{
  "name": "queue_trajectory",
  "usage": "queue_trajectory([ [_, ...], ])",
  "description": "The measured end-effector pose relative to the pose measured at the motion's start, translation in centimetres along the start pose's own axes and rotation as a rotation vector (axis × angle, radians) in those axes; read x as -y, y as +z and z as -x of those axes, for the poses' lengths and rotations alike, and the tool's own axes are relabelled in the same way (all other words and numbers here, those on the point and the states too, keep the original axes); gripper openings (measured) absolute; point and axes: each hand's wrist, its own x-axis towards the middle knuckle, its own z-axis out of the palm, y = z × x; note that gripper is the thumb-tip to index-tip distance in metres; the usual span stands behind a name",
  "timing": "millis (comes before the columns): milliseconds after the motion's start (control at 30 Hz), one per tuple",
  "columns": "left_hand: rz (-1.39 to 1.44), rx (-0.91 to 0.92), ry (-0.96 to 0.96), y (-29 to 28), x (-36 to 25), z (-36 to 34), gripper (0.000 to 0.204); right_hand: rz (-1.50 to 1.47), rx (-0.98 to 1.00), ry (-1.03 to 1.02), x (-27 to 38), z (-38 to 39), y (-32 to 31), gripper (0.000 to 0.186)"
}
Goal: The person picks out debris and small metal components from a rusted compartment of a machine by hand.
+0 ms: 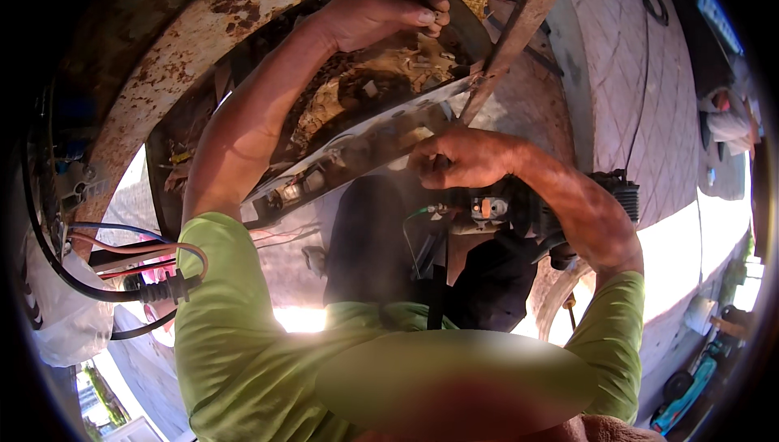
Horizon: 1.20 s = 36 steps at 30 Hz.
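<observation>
My left hand [406, 12] is raised at the upper middle, fingers curled and thumb against them around something small that I cannot make out, over a rusty recess [365, 89] with debris. My right hand [454, 160] is closed at the lower edge of a long metal rail [357, 138]; what its fingers hold is hidden. Beside it a rusty angled bar [511, 36] runs diagonally up to the right. Below my right hand are a small metal fitting [487, 210] with a green wire and a dark finned engine part [618, 203].
A broad rusty beam [162, 61] arches across the upper left. Cables with a corrugated boot [162, 288] and a plastic bag [65, 312] hang at the left. A pale quilted panel [625, 93] fills the right; a teal tool [682, 397] lies at lower right.
</observation>
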Motion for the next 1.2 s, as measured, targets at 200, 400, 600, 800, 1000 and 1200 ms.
queue_trajectory([
  [200,-0.822,-0.278,-0.265,-0.1,-0.5,0.1,0.029,0.296,-0.084,0.022,-0.7,0.5,0.5,0.036],
  [400,-0.689,-0.386,-0.313,-10.5,6.6,-0.7,0.061,0.399,-0.032,0.068,-0.3,0.1,0.6,0.039],
  [600,-1.466,-0.430,-0.231,-5.9,5.4,-1.5,0.035,0.372,-0.013,0.137,0.0,0.6,0.3,0.038],
  [800,-1.351,-0.035,-0.224,-7.0,4.8,-0.9,0.035,0.424,-0.102,0.075,-1.2,0.5,1.0,0.032],
  [1000,-1.189,0.182,-0.212,-4.8,-0.1,0.7,0.032,0.444,-0.092,0.085,-0.8,0.7,1.0,0.032],
  [1200,-0.770,-0.412,-0.374,-5.6,-0.2,0.6,0.030,0.460,-0.073,0.114,-1.3,1.0,1.0,0.034],
])
